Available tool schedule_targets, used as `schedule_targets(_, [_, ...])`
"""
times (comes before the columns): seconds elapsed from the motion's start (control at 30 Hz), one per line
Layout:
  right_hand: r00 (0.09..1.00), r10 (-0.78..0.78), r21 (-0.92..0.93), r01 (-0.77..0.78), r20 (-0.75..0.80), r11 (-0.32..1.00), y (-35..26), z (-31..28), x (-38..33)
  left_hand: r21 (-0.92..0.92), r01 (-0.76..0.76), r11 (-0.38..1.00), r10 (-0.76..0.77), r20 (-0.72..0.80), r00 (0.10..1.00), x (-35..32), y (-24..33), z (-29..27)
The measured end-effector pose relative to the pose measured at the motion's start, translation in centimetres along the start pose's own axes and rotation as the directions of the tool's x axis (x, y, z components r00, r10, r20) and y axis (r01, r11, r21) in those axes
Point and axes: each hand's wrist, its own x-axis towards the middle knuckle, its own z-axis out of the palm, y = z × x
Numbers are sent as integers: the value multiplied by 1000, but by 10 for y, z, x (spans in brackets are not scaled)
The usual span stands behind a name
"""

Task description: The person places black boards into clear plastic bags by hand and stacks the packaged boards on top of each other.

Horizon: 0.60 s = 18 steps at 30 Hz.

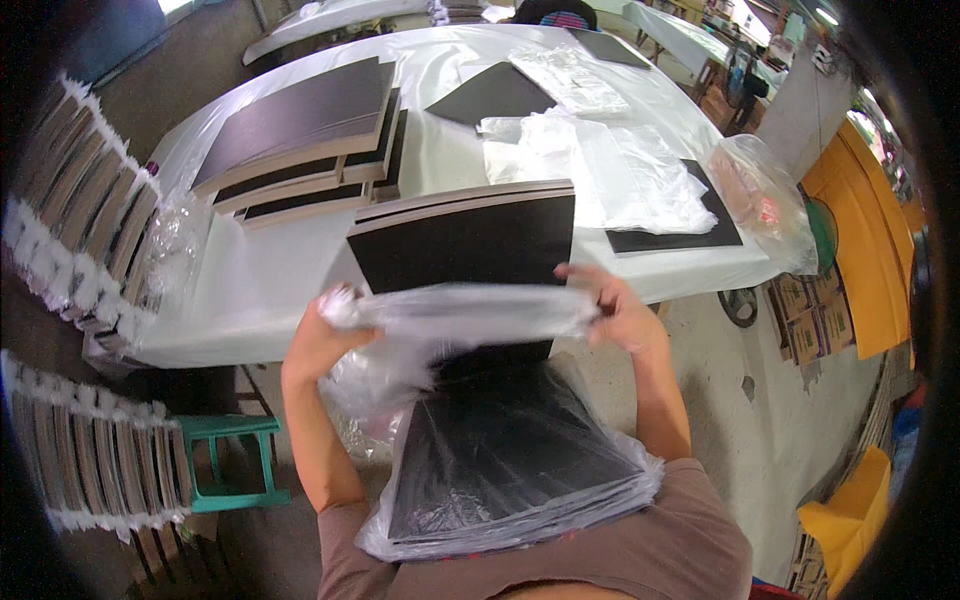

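The left hand (335, 325) is closed tight on one end of a clear plastic bag (470, 312). The right hand (610, 310) pinches the other end, fingers curled around it. The bag's open top is stretched flat between the two hands — its lower part hangs down over a stack of black boards (510, 455) resting against the person's chest. That stack sits inside the plastic.

Just past the hands, on the white table (260, 290), lies another pile of black boards (465, 235). More piles (300, 140) sit further back on the left. Loose clear bags (600, 170) lie on the right. A green stool (228, 460) stands below — beside rows of wrapped boards (90, 460).
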Motion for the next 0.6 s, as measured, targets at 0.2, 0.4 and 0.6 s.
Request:
schedule_targets(0.2, [722,-520,-735,24,-456,678,-5,17,50,381,-51,923,263,-527,808,31,14,30])
schedule_targets(0.4, [612,-725,-936,-74,-315,344,8,9,72,523,-113,845,427,-533,730,31,-3,42])
schedule_targets(0.6, [500,-821,-948,0,-277,320,29,20,44,661,-408,630,771,-464,437,6,-41,42])
